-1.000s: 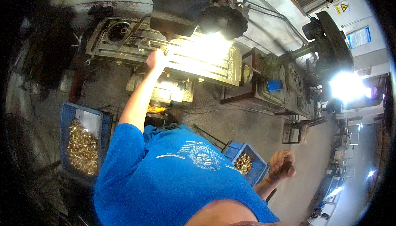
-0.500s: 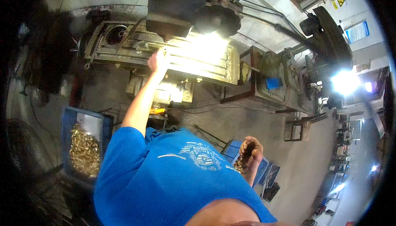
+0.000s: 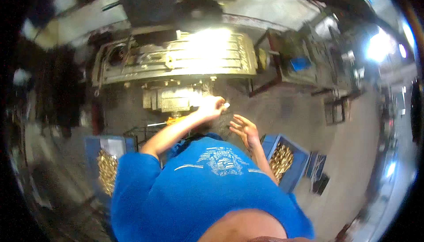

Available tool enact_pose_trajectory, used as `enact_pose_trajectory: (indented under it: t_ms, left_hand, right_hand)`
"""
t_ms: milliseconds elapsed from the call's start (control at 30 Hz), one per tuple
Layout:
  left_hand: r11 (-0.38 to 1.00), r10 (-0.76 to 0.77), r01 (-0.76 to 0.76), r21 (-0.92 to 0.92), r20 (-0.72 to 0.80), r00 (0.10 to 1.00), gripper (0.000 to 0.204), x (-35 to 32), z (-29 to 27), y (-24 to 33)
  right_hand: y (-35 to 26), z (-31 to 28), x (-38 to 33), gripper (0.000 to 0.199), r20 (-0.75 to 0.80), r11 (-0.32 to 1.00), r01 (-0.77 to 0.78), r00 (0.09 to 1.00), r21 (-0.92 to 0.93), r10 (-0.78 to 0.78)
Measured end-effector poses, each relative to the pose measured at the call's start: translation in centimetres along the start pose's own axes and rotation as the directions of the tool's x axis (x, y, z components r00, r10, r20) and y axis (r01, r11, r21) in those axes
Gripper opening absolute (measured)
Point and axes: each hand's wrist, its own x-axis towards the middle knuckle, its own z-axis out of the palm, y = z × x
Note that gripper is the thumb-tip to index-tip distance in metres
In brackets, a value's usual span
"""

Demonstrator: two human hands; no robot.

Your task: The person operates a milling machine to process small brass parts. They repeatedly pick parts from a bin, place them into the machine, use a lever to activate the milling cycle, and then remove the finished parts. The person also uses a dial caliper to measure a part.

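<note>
A white printed crest with lettering (image 3: 225,161) marks my blue cloth shirt (image 3: 207,198). The small, bright, pale piece (image 3: 227,105), perhaps metal though blur leaves me unsure, sits at the fingertips of my left hand (image 3: 211,108), which pinches it. It is near my right hand (image 3: 245,130), opened with fingers spread, apart from it. Gold-coloured metal pieces (image 3: 282,159) fill part of the blue plastic bin (image 3: 301,159) beside my right forearm.

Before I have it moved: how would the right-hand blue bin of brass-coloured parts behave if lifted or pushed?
The blue bin is probably stiff, as it holds a boxy shape. It may be heavy for its size, given the piled metallic-looking parts. Those look small and loose, so they could slide if it tilts.
</note>
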Motion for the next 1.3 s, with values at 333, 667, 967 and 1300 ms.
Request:
enact_pose_trajectory:
  t_ms: [333,667,967,1300]
  left_hand:
    - [0.972,0.223,-0.236,0.026,0.238,0.945,0.026,-1.8,0.4,2.5]
    - [0.767,-0.527,0.311,0.562,0.274,0.804,0.043,-14.0,-8.7,-13.2]
    - [0.823,-0.290,0.184,0.538,0.118,0.950,0.022,-12.4,-7.8,-10.5]
    - [0.940,0.294,-0.279,0.195,-0.053,0.954,0.020,-11.1,-10.6,0.8]
  right_hand:
    - [2.0,-3.7,-1.8,0.048,0.015,0.972,0.233,0.972,0.020,-0.233]
    - [-0.4,-14.1,-15.0,0.035,-0.331,-0.293,-0.588,0.726,-0.754,-0.603]
    - [-4.3,1.7,0.3,0.051,0.096,0.425,0.094,0.995,-0.900,-0.018]
    - [-4.1,13.4,5.0,0.034,0.419,-0.113,0.577,0.701,-0.809,0.577]
